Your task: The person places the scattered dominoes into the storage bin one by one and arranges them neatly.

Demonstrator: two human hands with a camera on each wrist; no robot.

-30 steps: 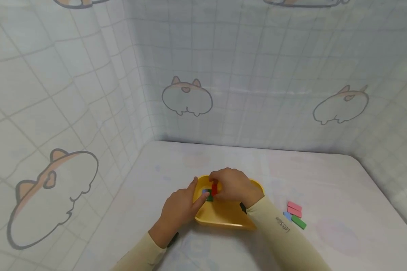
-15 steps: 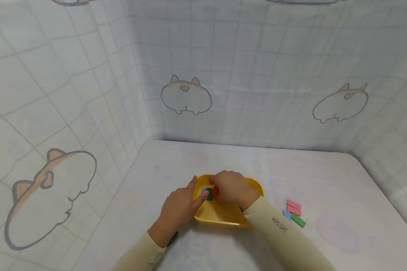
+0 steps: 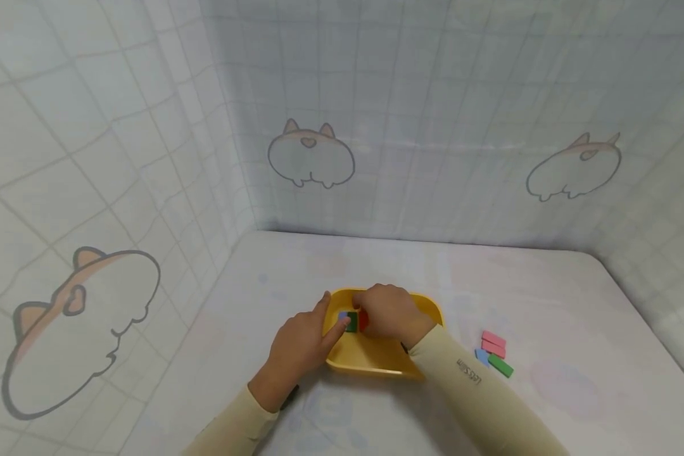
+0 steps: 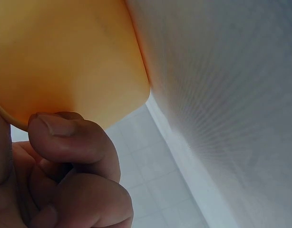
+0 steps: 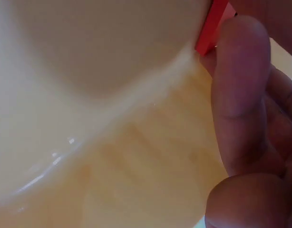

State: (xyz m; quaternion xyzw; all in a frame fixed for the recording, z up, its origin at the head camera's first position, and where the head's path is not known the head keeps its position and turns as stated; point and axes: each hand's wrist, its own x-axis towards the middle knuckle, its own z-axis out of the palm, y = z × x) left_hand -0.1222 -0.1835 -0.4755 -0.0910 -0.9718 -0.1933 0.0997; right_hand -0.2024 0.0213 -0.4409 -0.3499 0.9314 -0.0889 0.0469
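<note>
1. Pinching the red block, the fingers of the right hand are covering much of it inside the yellow tray.
2. The left hand is gripping the tray's near-side wall, its other fingers curling outside, its thumb reaching inside.
3. Between thumb tip and right fingers, the green block and blue block are sitting side by side; whether red is touching green, I cannot tell.
4. Pushing too hard or askew with the right fingers could be knocking green and blue apart; a loosening left grip could be letting the tray slide.
5. Counting: one tray is holding one red, one green and one blue block in sight; well right of the right fingers, two pink pieces, one blue piece and one green piece are lying on the desk.
</note>
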